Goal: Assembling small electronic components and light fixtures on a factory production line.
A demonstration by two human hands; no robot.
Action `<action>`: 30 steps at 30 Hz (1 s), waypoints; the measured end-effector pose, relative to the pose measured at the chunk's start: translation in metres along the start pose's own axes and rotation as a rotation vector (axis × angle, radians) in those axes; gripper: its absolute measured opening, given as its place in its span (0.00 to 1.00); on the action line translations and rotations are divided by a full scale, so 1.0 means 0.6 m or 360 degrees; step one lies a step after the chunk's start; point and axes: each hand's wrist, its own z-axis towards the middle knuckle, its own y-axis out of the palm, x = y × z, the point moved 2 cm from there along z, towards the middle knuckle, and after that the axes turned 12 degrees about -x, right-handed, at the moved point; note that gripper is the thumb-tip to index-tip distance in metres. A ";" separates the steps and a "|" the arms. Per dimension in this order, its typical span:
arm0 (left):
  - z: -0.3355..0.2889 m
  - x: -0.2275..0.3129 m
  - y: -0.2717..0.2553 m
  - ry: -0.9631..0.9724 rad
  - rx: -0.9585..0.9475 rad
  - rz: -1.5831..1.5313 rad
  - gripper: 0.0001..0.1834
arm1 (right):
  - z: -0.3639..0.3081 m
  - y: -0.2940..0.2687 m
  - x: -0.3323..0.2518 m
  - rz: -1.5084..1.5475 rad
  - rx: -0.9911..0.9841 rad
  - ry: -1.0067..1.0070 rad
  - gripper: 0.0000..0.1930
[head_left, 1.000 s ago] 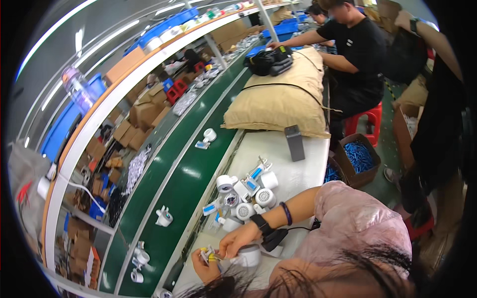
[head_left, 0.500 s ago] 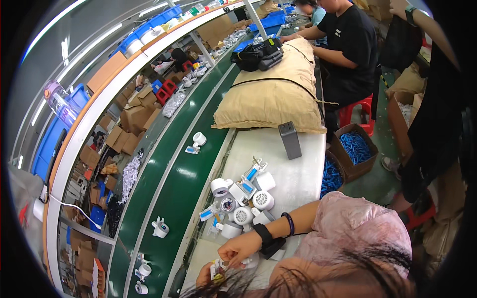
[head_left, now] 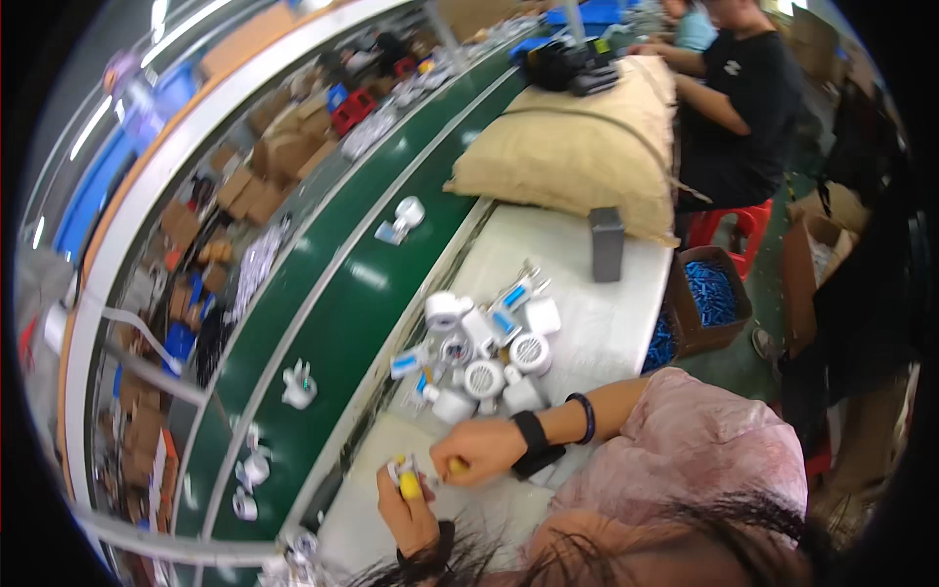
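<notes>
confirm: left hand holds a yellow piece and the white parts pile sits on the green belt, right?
Not the belt: the head view shows the white parts pile on the pale table. The left hand does hold a yellow piece.

I see tan sack (head_left: 558,157) on counter (head_left: 616,318), black gear (head_left: 562,68) on top of it. Dark grey block (head_left: 606,249) stands upright, just my side of sack. Right of counter: cardboard box (head_left: 712,342) holding many blue pieces (head_left: 711,292). Beyond it, red stool (head_left: 751,235), person in black shirt (head_left: 748,83). Far left I make out purplish bottle (head_left: 137,98), blurred.
</notes>
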 end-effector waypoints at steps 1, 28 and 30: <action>0.007 0.004 0.005 -0.0041 0.0057 -0.0037 0.12 | 0.003 0.006 0.007 -0.0207 0.0246 -0.0052 0.07; 0.015 -0.027 0.054 0.0025 -0.0280 -0.1131 0.18 | 0.000 -0.019 0.009 -0.0856 0.0637 -0.0443 0.12; 0.015 -0.023 0.055 0.0073 -0.0294 -0.1090 0.18 | 0.001 -0.019 0.010 -0.0844 0.0636 -0.0451 0.13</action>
